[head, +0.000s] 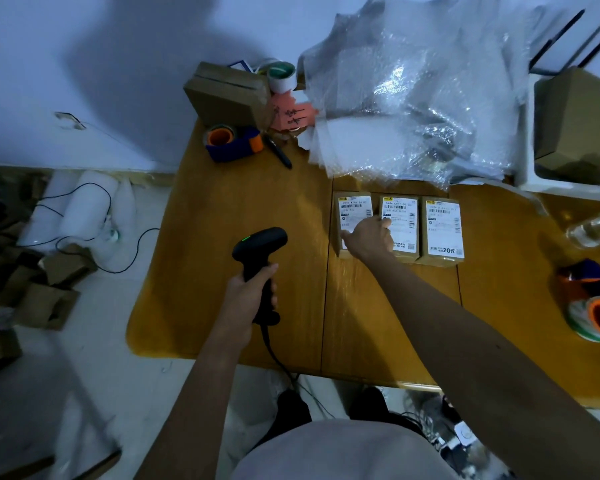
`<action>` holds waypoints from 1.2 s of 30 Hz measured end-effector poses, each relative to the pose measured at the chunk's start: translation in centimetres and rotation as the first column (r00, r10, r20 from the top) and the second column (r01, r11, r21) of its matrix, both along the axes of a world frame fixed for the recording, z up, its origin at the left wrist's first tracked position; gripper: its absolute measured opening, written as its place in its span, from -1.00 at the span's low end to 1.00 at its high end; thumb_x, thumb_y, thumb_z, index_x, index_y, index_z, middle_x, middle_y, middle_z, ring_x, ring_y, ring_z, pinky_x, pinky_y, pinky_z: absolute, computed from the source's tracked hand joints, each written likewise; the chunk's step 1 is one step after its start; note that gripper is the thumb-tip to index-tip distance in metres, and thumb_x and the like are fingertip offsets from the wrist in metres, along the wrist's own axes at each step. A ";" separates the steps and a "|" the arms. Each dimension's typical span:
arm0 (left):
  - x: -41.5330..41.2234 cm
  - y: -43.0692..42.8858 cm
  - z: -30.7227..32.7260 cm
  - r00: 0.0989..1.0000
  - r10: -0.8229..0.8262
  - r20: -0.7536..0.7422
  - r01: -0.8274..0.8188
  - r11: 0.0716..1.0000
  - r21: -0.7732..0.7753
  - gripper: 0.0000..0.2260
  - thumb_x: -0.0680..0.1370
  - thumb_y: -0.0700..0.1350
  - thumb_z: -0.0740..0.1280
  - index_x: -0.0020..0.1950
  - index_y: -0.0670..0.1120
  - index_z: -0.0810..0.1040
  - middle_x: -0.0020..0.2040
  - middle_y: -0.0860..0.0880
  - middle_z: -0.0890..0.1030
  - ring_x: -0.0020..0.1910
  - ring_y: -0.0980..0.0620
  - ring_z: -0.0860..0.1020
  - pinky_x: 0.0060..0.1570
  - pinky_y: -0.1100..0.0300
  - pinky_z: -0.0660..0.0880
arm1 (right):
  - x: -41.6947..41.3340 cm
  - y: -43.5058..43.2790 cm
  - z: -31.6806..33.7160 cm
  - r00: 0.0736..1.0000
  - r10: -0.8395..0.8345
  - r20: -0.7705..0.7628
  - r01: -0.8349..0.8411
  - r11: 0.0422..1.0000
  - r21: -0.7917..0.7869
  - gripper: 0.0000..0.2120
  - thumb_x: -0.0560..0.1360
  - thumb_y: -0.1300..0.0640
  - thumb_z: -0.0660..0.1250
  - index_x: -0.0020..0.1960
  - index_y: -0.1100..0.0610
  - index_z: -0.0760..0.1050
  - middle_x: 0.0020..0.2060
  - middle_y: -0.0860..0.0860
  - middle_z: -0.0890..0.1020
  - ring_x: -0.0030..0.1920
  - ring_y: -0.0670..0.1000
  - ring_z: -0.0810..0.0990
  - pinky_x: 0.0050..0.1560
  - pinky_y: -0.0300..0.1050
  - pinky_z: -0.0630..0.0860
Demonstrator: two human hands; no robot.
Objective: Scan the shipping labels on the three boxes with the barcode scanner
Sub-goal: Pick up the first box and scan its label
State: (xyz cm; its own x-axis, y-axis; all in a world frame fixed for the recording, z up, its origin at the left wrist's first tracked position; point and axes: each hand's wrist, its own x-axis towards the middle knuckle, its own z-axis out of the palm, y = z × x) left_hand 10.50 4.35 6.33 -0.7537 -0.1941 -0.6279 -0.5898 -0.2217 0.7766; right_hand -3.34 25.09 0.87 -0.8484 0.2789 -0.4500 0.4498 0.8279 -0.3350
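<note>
Three boxes sit side by side, touching, toward the far edge of the bench, each with a white shipping label facing up: the left box (352,216), the middle box (400,226) and the right box (442,230). The right hand (368,237) rests over the near end of the left box and the left part of the middle one, fingers bent and loosely spread on the labels; whether it grips either box I cannot tell.

The scanner (258,258) is left of the boxes and apart from them, above the bench's left half. The left hand (248,297) is closed around its handle, its head tipped toward the far side with a green light showing on top. Its cable (274,355) runs back off the near edge.

Just behind the boxes a heap of bubble wrap (413,98) covers the far right part of the bench. At the far left corner stand a brown carton (227,95), a tape dispenser (232,143) and a pen (278,150). Another tape dispenser (593,303) lies at the right edge.
</note>
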 end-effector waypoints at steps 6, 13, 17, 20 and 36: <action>0.2 0.0 -0.1 1.000 0.007 0.007 -0.007 1.000 -0.009 -0.86 0.55 -0.04 0.46 0.00 -0.10 0.61 -0.33 -0.03 0.55 -0.41 0.02 0.50 -0.27 0.08 0.51 | 0.1 -0.7 0.0 0.997 0.076 -0.012 -0.075 0.997 0.031 -0.11 0.46 -0.12 0.51 0.53 0.31 0.16 0.50 0.28 0.21 0.46 0.26 0.32 0.33 0.11 0.43; 0.6 0.0 -0.1 1.000 0.010 0.016 -0.009 1.000 -0.007 -0.84 0.54 -0.04 0.47 -0.01 -0.11 0.61 -0.32 -0.04 0.55 -0.41 0.02 0.50 -0.28 0.09 0.51 | 0.7 -1.8 -0.8 0.969 0.209 -0.134 -0.186 0.969 0.162 -0.15 0.42 -0.21 0.49 0.46 0.29 0.27 0.37 0.21 0.37 0.36 0.20 0.38 0.36 0.06 0.37; 1.1 0.0 0.1 1.000 0.015 0.017 -0.015 1.000 -0.010 -0.85 0.54 -0.04 0.47 -0.02 -0.10 0.60 -0.33 -0.03 0.55 -0.41 0.02 0.50 -0.26 0.07 0.50 | 0.3 -2.1 -1.1 0.977 0.213 -0.007 -0.212 0.976 0.049 -0.06 0.42 -0.20 0.51 0.55 0.28 0.17 0.46 0.25 0.34 0.46 0.25 0.34 0.44 0.13 0.31; 1.5 -0.1 0.2 1.000 0.017 0.019 -0.016 1.000 -0.017 -0.86 0.54 -0.04 0.46 -0.04 -0.08 0.59 -0.33 -0.04 0.55 -0.41 0.02 0.50 -0.27 0.08 0.51 | 0.1 -2.4 -1.3 0.978 0.202 0.050 -0.201 0.979 -0.022 -0.02 0.40 -0.18 0.54 0.56 0.28 0.14 0.46 0.27 0.34 0.47 0.27 0.35 0.43 0.16 0.33; 2.7 1.5 2.5 0.995 -0.099 -0.014 0.099 0.995 -0.024 -0.88 0.53 -0.14 0.47 0.03 -0.13 0.68 -0.36 -0.04 0.59 -0.46 0.05 0.51 -0.35 0.14 0.49 | 7.8 2.3 -0.6 0.990 -0.090 0.105 0.138 0.652 -0.746 -0.36 0.47 0.18 0.54 0.40 0.15 0.25 0.15 0.01 0.56 0.14 0.05 0.61 -0.06 -0.16 0.61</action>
